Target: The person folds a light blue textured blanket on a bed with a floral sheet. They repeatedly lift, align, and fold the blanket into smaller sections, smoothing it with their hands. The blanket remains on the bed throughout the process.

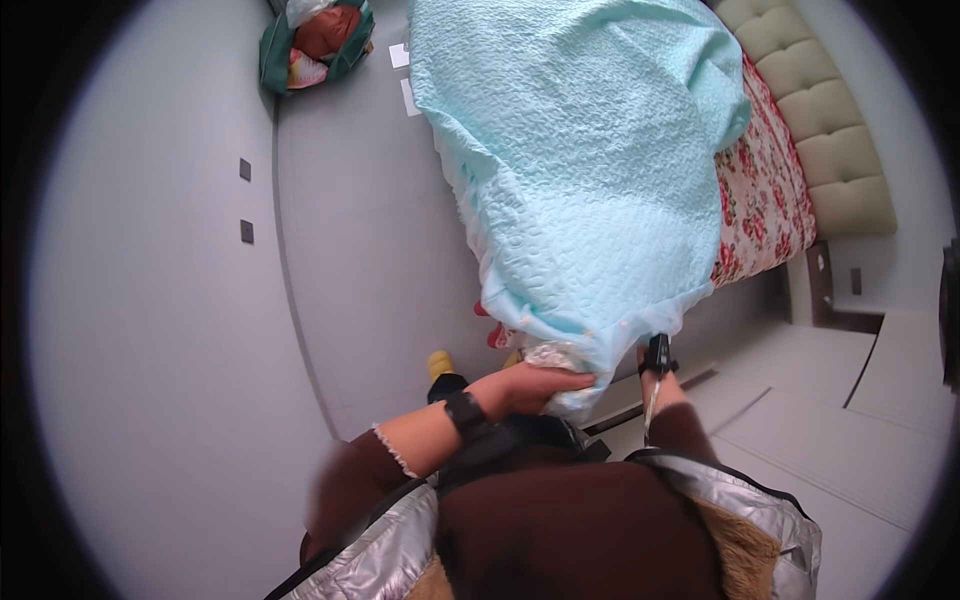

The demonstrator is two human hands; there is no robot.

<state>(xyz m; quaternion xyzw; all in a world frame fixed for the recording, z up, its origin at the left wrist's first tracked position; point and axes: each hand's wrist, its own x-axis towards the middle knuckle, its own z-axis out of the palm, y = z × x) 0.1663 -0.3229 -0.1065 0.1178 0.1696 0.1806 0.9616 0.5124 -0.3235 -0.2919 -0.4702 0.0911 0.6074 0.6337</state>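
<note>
A light blue quilted bedspread [592, 172] is spread over a bed and drawn into a bunched corner in front of me. My left hand [546, 384] grips this corner, with its lace-like trim [559, 354] gathered above and below the fingers. My right hand [643, 355] is at the bedspread's near edge, to the right of the left hand. The fabric and a black device [658, 352] strapped at the wrist hide most of it, so its fingers cannot be seen. Under the bedspread, a floral red-and-white sheet [761, 202] shows on the right.
A tufted beige headboard [840, 150] borders the bed on the right. White cabinets [817, 375] stand close by my right arm. Grey floor [367, 225] runs between bed and wall. A green bag [277, 52] with things inside sits far left, and white papers [399, 55] lie beside the bed.
</note>
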